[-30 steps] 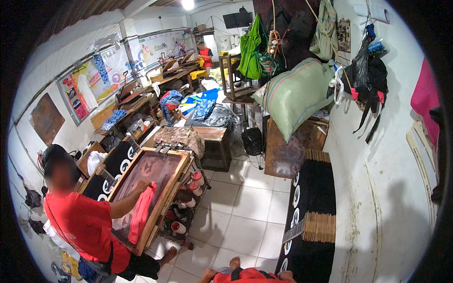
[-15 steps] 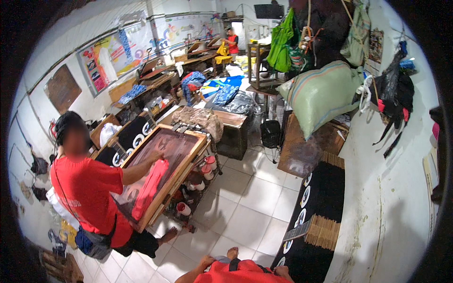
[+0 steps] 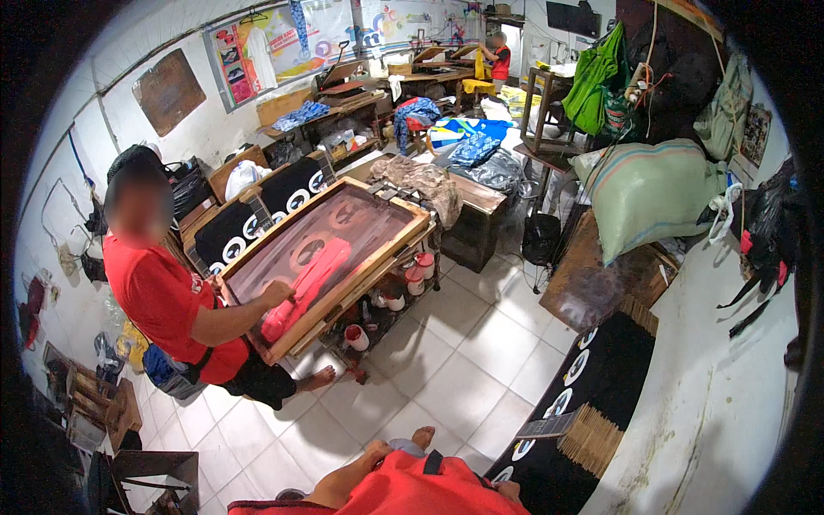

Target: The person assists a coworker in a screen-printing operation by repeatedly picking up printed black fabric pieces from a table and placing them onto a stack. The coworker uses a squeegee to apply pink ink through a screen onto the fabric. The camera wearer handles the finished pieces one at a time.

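My left hand [image 3: 376,453] rests low against my shorts, fingers curled, whatever is in them hidden. My right hand [image 3: 506,488] shows only a sliver beside my red shirt [image 3: 403,489], fingers hidden. To my left a co-worker in red [image 3: 150,292] leans at a wooden screen-printing frame [image 3: 421,225], one hand [image 3: 279,294] low on the screen, by a long streak of red ink [image 3: 319,273]. Beside my right hand runs a black fabric-covered board [image 3: 614,395] with white round prints and stacks of thin wooden sticks [image 3: 584,438].
Pots [image 3: 421,270] sit under the printing frame, above white floor tiles [image 3: 463,343]. A bulging pale green sack [image 3: 652,197] lies on a wooden board [image 3: 584,275] by the right wall. Another person [image 3: 500,64] stands at back benches. A dark box [image 3: 154,481] is at lower left.
The co-worker's hand has moved down the screen toward its near end. The view has swung left, so the room appears shifted right. My hands stay low by my body.
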Available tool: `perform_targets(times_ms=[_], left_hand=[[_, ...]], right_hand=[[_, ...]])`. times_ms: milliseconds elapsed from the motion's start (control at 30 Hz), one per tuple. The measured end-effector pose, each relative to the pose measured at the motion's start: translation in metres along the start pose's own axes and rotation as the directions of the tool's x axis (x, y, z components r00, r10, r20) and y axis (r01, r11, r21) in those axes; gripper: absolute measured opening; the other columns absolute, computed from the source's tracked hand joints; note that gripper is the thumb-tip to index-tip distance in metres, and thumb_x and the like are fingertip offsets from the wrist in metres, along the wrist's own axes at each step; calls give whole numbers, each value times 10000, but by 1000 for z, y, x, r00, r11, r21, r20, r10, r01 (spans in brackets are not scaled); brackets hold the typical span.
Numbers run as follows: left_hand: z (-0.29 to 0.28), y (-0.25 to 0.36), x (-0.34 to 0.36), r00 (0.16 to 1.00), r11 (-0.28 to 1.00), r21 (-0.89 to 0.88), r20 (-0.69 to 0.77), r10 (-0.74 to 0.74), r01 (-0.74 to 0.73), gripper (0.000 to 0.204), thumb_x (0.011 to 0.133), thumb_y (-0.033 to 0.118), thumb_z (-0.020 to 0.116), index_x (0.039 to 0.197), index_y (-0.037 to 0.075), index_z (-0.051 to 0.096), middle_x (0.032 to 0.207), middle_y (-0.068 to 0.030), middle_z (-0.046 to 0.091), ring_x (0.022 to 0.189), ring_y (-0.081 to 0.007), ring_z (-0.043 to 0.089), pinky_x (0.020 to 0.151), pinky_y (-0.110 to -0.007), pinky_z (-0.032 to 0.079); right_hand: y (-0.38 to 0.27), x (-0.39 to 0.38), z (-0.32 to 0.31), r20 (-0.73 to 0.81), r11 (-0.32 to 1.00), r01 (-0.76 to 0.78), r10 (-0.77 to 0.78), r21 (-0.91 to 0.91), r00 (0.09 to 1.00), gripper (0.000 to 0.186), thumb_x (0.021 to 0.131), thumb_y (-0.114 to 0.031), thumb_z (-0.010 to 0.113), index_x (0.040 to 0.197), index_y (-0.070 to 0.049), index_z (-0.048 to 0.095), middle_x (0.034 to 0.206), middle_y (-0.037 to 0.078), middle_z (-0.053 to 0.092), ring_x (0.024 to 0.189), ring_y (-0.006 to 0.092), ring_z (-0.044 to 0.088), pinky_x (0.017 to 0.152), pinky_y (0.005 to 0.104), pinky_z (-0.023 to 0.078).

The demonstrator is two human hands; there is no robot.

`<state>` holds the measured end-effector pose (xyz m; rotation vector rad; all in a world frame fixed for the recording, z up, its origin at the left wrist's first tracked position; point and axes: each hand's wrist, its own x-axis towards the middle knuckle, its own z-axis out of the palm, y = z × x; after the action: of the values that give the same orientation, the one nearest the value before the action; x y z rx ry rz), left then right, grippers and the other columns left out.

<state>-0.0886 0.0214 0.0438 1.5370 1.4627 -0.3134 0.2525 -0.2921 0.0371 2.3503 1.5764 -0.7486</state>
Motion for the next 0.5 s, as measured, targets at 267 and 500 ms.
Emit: perform_targets(times_ms=[267, 500], left_hand=[[-5, 7, -19, 1000, 995, -97, 24, 8, -6, 337, 666, 276, 661, 885, 20, 667, 773, -125, 661, 723, -205, 620, 622, -330, 491], [-11, 21, -26, 1000, 983, -184, -6, -4, 3, 303, 678, 239, 688, 871, 8, 660, 747, -109, 651, 671, -166, 600, 597, -323, 488]], right_hand=[[6, 5, 8, 127, 998, -28, 21, 48, 992, 204, 734, -269, 529, 765, -147, 689, 757, 76, 659, 698, 250, 648, 593, 383, 505], [16, 56, 129, 306, -7, -350, 506, 937, 806, 284, 665, -305, 645, 824, -72, 686, 798, 119, 664, 751, 263, 643, 691, 350, 506]])
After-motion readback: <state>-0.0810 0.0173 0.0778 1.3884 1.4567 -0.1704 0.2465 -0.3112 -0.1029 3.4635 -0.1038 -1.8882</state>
